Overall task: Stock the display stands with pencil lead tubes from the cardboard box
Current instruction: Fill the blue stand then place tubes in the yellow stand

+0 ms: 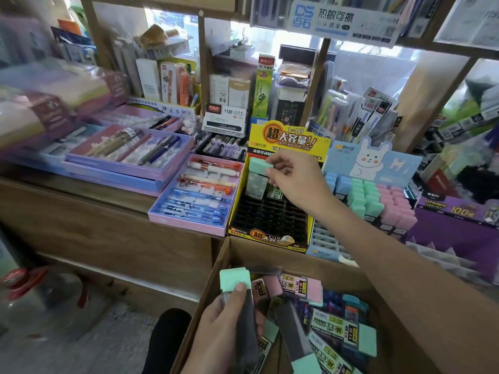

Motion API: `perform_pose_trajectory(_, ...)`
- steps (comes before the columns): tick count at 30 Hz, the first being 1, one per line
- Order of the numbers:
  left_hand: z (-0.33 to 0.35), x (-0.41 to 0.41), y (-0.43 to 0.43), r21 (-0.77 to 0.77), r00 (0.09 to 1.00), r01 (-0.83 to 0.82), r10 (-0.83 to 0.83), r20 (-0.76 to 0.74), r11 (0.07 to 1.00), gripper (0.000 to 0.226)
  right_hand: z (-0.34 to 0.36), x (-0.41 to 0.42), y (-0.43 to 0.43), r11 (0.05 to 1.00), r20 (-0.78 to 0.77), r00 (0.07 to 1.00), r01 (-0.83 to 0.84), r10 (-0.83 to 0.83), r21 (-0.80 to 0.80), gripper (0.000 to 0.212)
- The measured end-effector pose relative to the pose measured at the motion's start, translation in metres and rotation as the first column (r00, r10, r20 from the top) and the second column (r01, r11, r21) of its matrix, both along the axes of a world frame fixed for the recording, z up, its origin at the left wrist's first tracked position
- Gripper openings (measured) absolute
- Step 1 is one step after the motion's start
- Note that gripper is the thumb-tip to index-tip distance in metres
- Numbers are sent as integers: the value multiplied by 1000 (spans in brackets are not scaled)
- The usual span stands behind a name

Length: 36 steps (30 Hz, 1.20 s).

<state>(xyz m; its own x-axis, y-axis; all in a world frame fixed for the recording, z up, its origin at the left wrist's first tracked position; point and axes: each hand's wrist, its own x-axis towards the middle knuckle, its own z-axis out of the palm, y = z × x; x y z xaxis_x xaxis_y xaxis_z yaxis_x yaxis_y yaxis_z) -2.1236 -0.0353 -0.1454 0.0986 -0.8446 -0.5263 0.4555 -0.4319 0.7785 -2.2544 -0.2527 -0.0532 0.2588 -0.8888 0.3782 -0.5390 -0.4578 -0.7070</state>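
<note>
Head cam: the wooden bench is packed. There's a purple pen tray on the left and a pink pen tray right up against the yellow display stand. A blue bunny stand on its other side holds rows of blue, mint and pink caps. The cardboard box sits in front of the bench, lower down, full of loose lead tubes lying every which way.

Right hand is up at the yellow stand's back row. Its grip is pinched on the cap of a mint-capped tube standing upright at the back left corner. Most of the black slots in front show bare. Left hand is over the box, grip wrapped round a dark tube with a mint cap, thumb resting on the cap.

Can't tell if the upright tube is seated in its slot. The left hand might be holding more than one tube, hard to make out. The left side of the shot is smeared, and the box's near end is cut off.
</note>
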Motion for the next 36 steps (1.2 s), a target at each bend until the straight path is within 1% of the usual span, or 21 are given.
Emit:
perform_pose_trajectory(4, -2, 0, 0, 2, 1000, 3, -3, -2, 1000, 41, -2, 0, 2, 1000, -34, 999, -21, 21, -5, 23)
perform_pose_trajectory(7, -3, 2, 0, 27, 1000, 6, -6, -12, 1000, 39, -5, 1, 1, 997, -136, 990, -42, 33, -68, 18)
perform_pose_trajectory(11, -10, 3, -7, 97, 999, 20, -16, -42, 995, 39, -8, 6, -4, 982, -284, 958, -28, -27, -186, 28)
perform_pose_trajectory(15, -13, 5, -11, 140, 998, 23, -15, -56, 990, 39, -10, 7, -4, 982, -347, 937, -19, -48, -189, 35)
perform_pose_trajectory(18, -15, 6, -10, 147, 998, 27, -19, -55, 989, 37, -6, 6, 2, 986, -358, 933, -14, -47, -167, 39)
perform_pose_trajectory(19, -16, 6, -9, 136, 998, 33, -26, -51, 990, 36, -5, 5, 6, 988, -341, 939, -12, -43, -157, 41)
perform_pose_trajectory(21, -17, 6, -8, 98, 998, 36, -30, -57, 995, 33, -5, 4, 20, 992, -242, 970, 1, -32, -128, 38)
perform_pose_trajectory(23, -14, 6, -6, 56, 995, 21, -16, -94, 998, 41, -6, 2, 39, 998, -104, 995, 2, -9, -65, 23)
perform_pose_trajectory(24, -13, 6, -5, 42, 993, 11, -6, -121, 999, 46, -8, 0, 49, 1000, -54, 998, -14, 13, -8, 15)
perform_pose_trajectory(26, -9, 6, -4, 19, 988, -1, 4, -154, 1000, 42, -14, -7, 70, 989, -5, 997, -75, 76, 126, 7)
perform_pose_trajectory(29, -3, 3, -4, -36, 990, 16, -21, -140, 999, 24, -28, -21, 99, 938, 14, 986, -165, 169, 306, 4)
perform_pose_trajectory(31, -1, 0, -3, -48, 992, 30, -35, -120, 998, 17, -40, -29, 115, 897, 45, 983, -182, 180, 403, 6)
perform_pose_trajectory(32, 0, -1, -3, -56, 993, 34, -40, -112, 998, 17, -45, -32, 121, 875, 65, 982, -186, 175, 446, 8)
perform_pose_trajectory(34, 1, -3, -2, -79, 994, 46, -53, -96, 996, 17, -56, -36, 129, 813, 164, 973, -227, 163, 536, 11)
perform_pose_trajectory(36, 4, -5, -1, -82, 993, 78, -85, -87, 994, 26, -64, -39, 133, 763, 266, 955, -268, 130, 589, 12)
